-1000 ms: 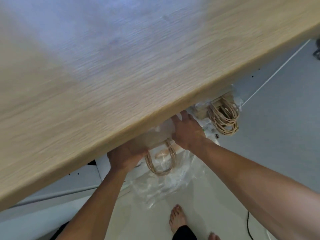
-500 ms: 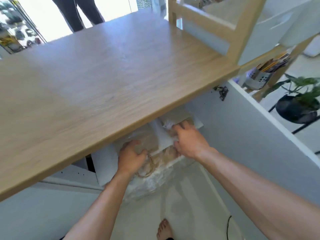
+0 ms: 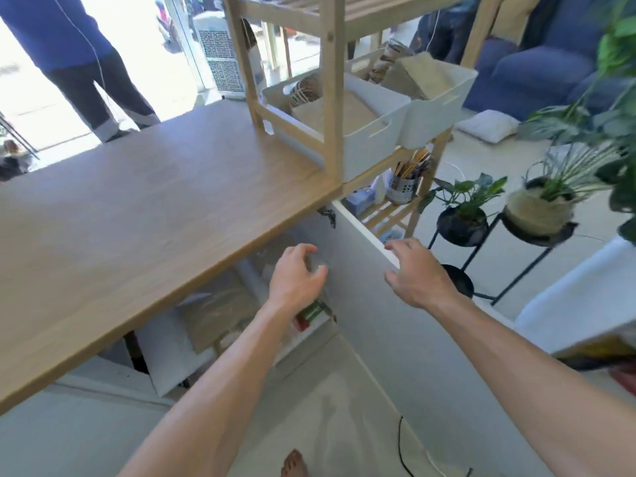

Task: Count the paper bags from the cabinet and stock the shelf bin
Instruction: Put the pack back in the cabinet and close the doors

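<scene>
Brown paper bags in clear plastic (image 3: 216, 311) lie on the cabinet shelf under the wooden counter (image 3: 144, 215). My left hand (image 3: 296, 273) hovers in front of the open cabinet, fingers curled and apart, holding nothing. My right hand (image 3: 416, 273) rests open at the top edge of the open white cabinet door (image 3: 378, 325). On the wooden shelf unit (image 3: 334, 84) two white bins hold paper bags: the near bin (image 3: 364, 142) and the far bin (image 3: 437, 111).
A person in blue (image 3: 79, 60) stands beyond the counter. Potted plants on black stands (image 3: 464, 215) sit right of the door. A metal cup of utensils (image 3: 402, 184) is on the lower shelf. My bare foot (image 3: 292, 464) and a black cable (image 3: 402, 452) are on the floor.
Both hands have let go of the plastic-wrapped bags and pulled out of the cabinet. The right hand moved to the door's top edge, and the view lifted up.
</scene>
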`<state>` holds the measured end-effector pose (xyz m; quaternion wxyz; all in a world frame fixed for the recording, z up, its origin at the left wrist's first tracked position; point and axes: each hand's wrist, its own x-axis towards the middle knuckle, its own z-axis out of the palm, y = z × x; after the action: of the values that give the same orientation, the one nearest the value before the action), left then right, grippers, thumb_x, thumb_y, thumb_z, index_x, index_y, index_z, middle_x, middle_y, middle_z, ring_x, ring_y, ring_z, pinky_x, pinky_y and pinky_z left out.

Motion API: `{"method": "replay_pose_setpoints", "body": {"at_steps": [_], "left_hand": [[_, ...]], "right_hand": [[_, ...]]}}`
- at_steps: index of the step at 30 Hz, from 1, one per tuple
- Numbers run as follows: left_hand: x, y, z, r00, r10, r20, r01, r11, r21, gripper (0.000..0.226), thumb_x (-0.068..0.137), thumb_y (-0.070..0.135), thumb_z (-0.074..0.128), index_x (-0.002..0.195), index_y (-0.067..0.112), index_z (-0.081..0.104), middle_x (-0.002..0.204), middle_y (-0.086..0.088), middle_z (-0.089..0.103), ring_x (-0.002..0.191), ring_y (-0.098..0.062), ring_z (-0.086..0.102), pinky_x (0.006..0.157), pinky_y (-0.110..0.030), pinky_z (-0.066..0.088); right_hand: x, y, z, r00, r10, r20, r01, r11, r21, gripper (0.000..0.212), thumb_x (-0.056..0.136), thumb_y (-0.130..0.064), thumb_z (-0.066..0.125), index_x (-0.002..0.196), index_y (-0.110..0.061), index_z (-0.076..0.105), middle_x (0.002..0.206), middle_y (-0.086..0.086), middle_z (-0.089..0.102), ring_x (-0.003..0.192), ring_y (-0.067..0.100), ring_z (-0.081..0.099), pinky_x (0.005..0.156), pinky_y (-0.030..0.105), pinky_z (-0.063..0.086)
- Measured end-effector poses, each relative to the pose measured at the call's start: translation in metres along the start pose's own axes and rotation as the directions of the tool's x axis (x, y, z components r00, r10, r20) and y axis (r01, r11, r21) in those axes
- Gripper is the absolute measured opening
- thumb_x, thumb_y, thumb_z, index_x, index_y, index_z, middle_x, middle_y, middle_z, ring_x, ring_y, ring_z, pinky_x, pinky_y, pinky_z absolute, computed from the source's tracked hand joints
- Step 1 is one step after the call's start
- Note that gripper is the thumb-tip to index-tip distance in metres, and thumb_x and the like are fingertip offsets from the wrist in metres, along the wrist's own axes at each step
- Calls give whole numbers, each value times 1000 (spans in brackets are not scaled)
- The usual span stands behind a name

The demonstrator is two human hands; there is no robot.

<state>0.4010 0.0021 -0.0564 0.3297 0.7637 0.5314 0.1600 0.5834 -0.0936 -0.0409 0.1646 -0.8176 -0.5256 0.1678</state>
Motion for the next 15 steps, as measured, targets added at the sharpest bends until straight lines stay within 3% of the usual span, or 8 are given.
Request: {"method": "replay_pose_setpoints", "body": {"at_steps": [3,7,11,15], "left_hand": [[-5,38,18,993,106,60,-108,994,34,43,90,26,59,131,21,52,138,0,50,127,-18,47,105,-33,38],[-20,88,56,953,226,204,-241,969,56,41,91,28,57,131,23,52,136,1,50,119,-19,51,101,-37,46],[-32,113,92,901,303,312,-357,924,135,39,93,33,55,131,25,52,130,-1,53,117,-20,52,94,-36,50],[-48,126,126,847,305,435,-432,872,230,37,93,39,50,127,26,57,128,-3,55,119,-23,51,92,-36,46]], "right_hand": [[-25,26,-14,997,70,-21,-70,997,-10,47,89,-26,56,134,-17,46,134,8,47,122,27,46,94,36,43],[-64,65,-28,980,193,-46,-191,981,43,47,89,-27,56,135,-18,46,136,8,47,122,27,47,97,37,42],[-97,91,-35,958,283,-36,-279,957,84,49,90,-28,56,136,-18,46,139,6,45,124,25,47,100,39,44],[-135,117,-35,939,343,-21,-340,936,88,42,90,-31,55,130,-18,50,129,5,53,116,24,52,95,37,45]]}}
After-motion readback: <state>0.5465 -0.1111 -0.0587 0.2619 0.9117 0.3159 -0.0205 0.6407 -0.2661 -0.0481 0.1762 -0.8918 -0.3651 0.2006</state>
